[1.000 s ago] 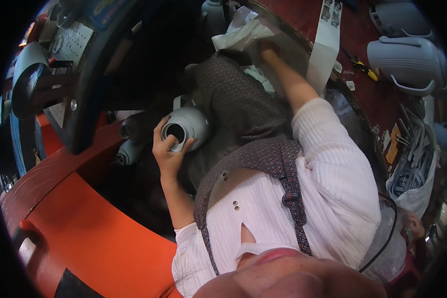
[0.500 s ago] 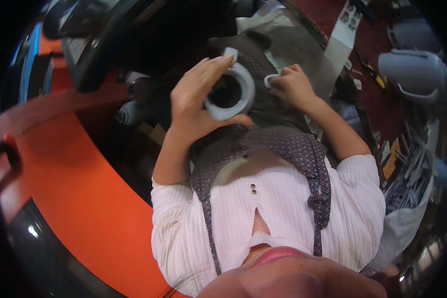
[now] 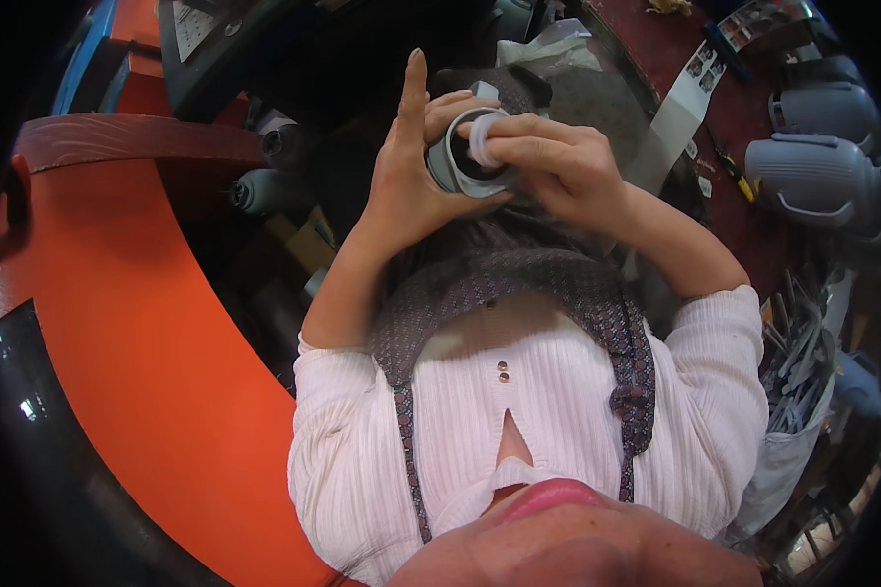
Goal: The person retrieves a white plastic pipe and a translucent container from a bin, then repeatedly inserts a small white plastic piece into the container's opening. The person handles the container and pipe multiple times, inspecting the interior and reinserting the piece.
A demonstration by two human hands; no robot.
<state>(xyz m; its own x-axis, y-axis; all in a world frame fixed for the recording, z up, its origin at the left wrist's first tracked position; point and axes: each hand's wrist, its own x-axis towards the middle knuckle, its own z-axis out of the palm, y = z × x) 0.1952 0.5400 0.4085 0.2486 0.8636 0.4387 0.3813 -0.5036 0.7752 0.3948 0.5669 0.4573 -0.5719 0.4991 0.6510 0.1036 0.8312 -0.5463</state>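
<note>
A round, grey plastic collar-like part [image 3: 440, 169] with a wide dark opening and a small tab on its far side is held over my lap. My left hand [image 3: 392, 186] grips it from the left, thumb along the near edge and fingers round the far side, the index finger pointing up. At the opening, my right hand [image 3: 582, 174] pinches a thin whitish ring [image 3: 481, 140] between thumb and fingers. The ring overlaps the rim; whether it is seated anywhere cannot be seen. A dark patterned apron [image 3: 519, 269] covers my lap.
Grey jugs with handles [image 3: 803, 176] stand at the right on a red surface [image 3: 646, 49], near a yellow-handled tool [image 3: 742, 184] and a long printed card [image 3: 680, 103]. A bag of grey strips [image 3: 783, 450] is lower right. An orange panel [image 3: 157, 323] curves along the left.
My right hand has moved left with the whitish ring, from beside the grey part to its opening. The left hand has tilted the part, and its index finger is now raised.
</note>
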